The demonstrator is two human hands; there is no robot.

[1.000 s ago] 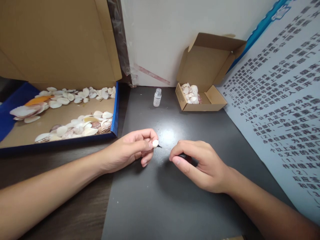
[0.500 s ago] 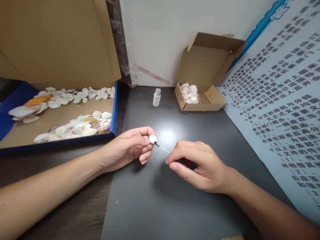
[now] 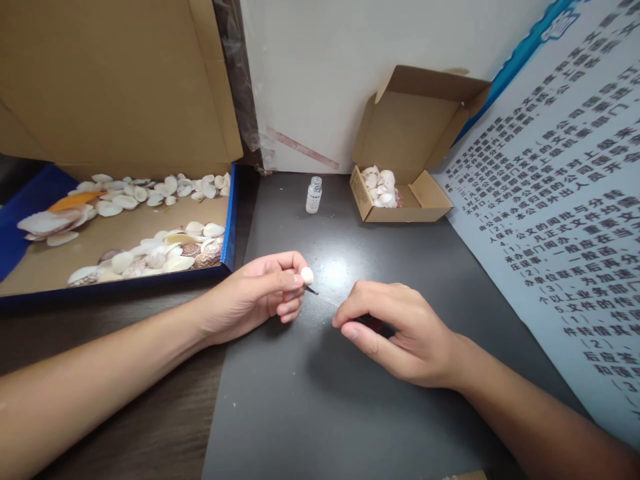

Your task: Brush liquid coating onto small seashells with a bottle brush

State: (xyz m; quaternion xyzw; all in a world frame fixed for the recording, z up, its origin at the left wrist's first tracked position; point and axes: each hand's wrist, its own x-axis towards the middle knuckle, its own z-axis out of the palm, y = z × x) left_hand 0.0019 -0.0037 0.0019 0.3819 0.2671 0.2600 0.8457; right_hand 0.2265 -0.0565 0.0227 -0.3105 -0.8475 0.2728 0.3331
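Observation:
A small white seashell (image 3: pixel 307 275) is pinched between the thumb and fingertips of my left hand (image 3: pixel 263 288). My right hand (image 3: pixel 400 333) is closed around a small brush (image 3: pixel 312 291) with a thin clear stem and a black tip; its handle end is mostly hidden in my fingers. The black tip lies just under the shell, close to my left fingers; whether it touches the shell I cannot tell. Beyond both hands stands a small clear glass bottle (image 3: pixel 313 197), uncapped, with a label and pale contents.
At left, a blue-sided cardboard box (image 3: pixel 227 233) with its lid raised holds many seashells. A smaller open carton (image 3: pixel 407 215) with white shells sits at the back right. A printed sheet (image 3: pixel 555 220) slants along the right. Under my hands is a dark grey mat (image 3: pixel 280 427).
The shell has turned slightly in my left fingers, showing a smoother, rounder face. The brush tip now sits lower beside the shell and points straighter. My right hand has barely moved.

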